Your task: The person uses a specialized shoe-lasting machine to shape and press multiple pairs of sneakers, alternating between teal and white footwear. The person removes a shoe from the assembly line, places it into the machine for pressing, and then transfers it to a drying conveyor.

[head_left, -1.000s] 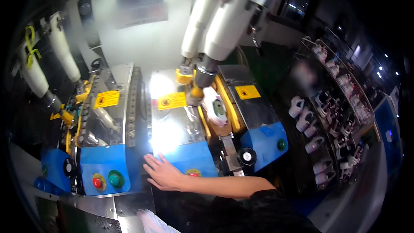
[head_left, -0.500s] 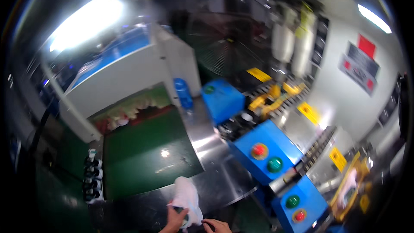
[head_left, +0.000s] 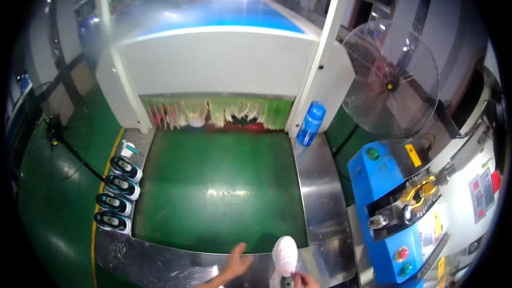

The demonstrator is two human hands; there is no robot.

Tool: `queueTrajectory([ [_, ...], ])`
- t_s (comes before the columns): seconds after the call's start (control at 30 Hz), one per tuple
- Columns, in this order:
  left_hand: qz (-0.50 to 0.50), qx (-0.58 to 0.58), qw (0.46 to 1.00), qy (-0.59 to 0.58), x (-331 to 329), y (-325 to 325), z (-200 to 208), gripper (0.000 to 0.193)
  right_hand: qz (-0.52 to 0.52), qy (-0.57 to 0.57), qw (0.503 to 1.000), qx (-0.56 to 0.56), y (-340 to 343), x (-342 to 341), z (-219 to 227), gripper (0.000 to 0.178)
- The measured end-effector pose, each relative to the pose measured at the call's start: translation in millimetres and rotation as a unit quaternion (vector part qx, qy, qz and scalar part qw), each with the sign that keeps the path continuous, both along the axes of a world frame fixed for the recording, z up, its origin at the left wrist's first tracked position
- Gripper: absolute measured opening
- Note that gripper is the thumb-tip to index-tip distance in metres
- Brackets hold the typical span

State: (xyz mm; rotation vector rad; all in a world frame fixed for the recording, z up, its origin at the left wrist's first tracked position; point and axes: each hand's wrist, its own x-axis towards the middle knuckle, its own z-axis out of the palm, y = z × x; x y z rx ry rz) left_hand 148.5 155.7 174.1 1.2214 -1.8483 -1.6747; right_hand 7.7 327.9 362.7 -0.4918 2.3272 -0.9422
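A white shoe (head_left: 286, 255) with a faint pink tint stands on the steel ledge at the front edge, its toe pointing away from me. The dark inside of its opening shows by the heel. My right hand (head_left: 306, 280) is closed at the heel end, fingers gripping the collar; the lower frame edge cuts off part of it. My left hand (head_left: 238, 262) hovers over the ledge left of the shoe, fingers apart and holding nothing.
Several dark-and-white shoes (head_left: 118, 194) line the left ledge. Ahead, a green belt (head_left: 221, 168) runs beneath a fringed curtain (head_left: 224, 113). A blue bottle (head_left: 311, 123) stands on the right ledge (head_left: 326, 181). Farther right are a large fan (head_left: 392, 77) and a blue machine (head_left: 373, 202) with buttons.
The view has swung left from the blue machine to face the belt. My left hand has let go of the white shoe and moved left of it; my right hand now grips its heel.
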Motion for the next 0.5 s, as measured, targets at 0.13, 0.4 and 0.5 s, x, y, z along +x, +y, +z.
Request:
queueTrajectory([
  [0.13,0.022,-0.21,0.974,-0.078,20,-130,-1,0.058,0.08,0.006,0.981,-0.175,-139,-37,-33,0.022],
  [0.4,-0.04,-0.438,0.854,-0.277,71,-266,-54,0.067,0.572,0.214,0.789,-0.071,-491,-125,-125,0.054],
  [0.5,-0.029,-0.377,0.9,-0.22,62,-275,-43,0.057,0.66,0.524,0.537,-0.03,-619,-189,-180,0.064],
])
